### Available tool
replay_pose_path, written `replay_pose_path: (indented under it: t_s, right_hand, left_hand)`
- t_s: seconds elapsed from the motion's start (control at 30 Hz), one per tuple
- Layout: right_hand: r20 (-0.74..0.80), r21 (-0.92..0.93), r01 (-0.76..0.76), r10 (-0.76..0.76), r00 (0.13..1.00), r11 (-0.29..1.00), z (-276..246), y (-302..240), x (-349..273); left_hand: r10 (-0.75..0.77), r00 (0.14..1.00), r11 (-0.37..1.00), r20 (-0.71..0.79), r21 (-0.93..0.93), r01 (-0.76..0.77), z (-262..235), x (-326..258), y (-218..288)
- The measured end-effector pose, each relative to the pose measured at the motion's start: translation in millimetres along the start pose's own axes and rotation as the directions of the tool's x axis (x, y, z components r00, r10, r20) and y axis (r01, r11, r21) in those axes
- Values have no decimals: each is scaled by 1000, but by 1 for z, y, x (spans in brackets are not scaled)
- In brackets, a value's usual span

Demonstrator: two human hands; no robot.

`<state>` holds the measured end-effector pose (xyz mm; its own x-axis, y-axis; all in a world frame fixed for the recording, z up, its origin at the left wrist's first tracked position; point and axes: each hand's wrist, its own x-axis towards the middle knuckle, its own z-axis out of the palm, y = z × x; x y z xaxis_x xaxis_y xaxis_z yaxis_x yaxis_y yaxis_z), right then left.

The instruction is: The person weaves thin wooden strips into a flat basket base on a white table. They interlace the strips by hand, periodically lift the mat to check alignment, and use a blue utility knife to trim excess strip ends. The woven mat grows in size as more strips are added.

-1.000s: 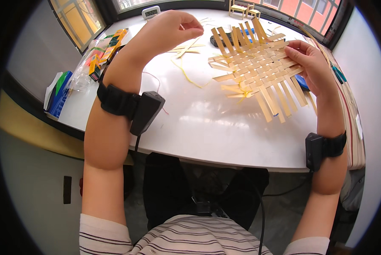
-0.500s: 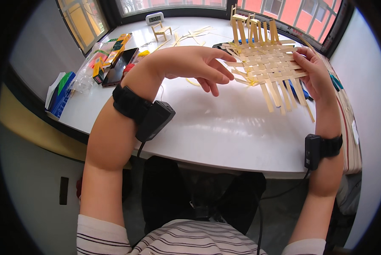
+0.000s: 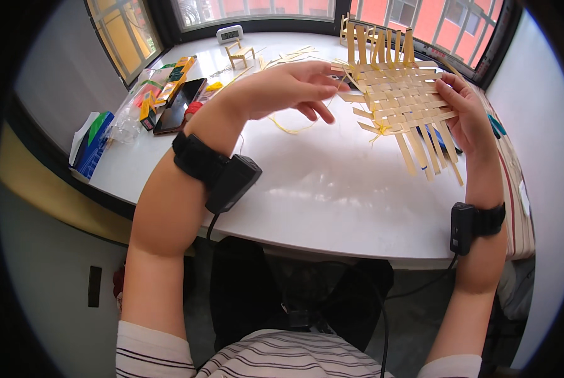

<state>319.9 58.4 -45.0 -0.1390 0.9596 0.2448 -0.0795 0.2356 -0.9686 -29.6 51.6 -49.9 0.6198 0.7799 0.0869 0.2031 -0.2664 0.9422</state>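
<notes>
A square woven bamboo-strip mat (image 3: 401, 94), its loose strip ends sticking out on all sides, is held up above the table. My right hand (image 3: 467, 110) pinches its right edge, thumb on the near face. Thin yellow thread (image 3: 381, 129) is tied at the mat's lower left corner, with more along its left and upper edges. Beside the mat's left edge, my left hand (image 3: 291, 91) has its fingers apart. A length of yellow thread passes close to those fingertips and loops down onto the table; whether a fingertip touches it, I cannot tell.
On the white table (image 3: 282, 189) stand a small wooden chair model (image 3: 240, 54) and a white digital clock (image 3: 230, 34). Loose bamboo strips (image 3: 291, 55) lie behind my left hand. A phone (image 3: 180, 107), yellow boxes (image 3: 176, 80) and a blue packet (image 3: 94, 145) are at left. Windows border the back.
My left hand has moved slightly up and left, away from the mat's lower left edge. The mat has tilted a little in my right hand, which keeps its hold.
</notes>
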Motion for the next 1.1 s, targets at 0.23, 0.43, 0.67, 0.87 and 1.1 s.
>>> replay_pose_path:
  t_s: [0.23, 0.43, 0.67, 0.87, 1.1]
  right_hand:
    - [-14, 2, 27, -27, 1000, 1000, 1, -4, 0]
    - [-14, -78, -9, 8, 1000, 997, -8, 0, 1]
    - [-24, -107, -70, 67, 997, 992, 10, 4, -4]
    - [7, -189, -184, 189, 982, 965, 27, 13, -10]
    - [-85, -726, -59, -5, 996, 685, 30, -11, -13]
  left_hand:
    - [53, 977, 998, -205, 48, -44, -15, -2, 10]
    - [188, 911, 981, -367, 31, -190, -26, -5, 19]
    - [228, 923, 973, -310, 109, -203, -11, -7, 28]
    - [222, 934, 973, -281, 131, -192, -2, -8, 30]
    - [193, 949, 976, -251, 150, -158, 0, -8, 31]
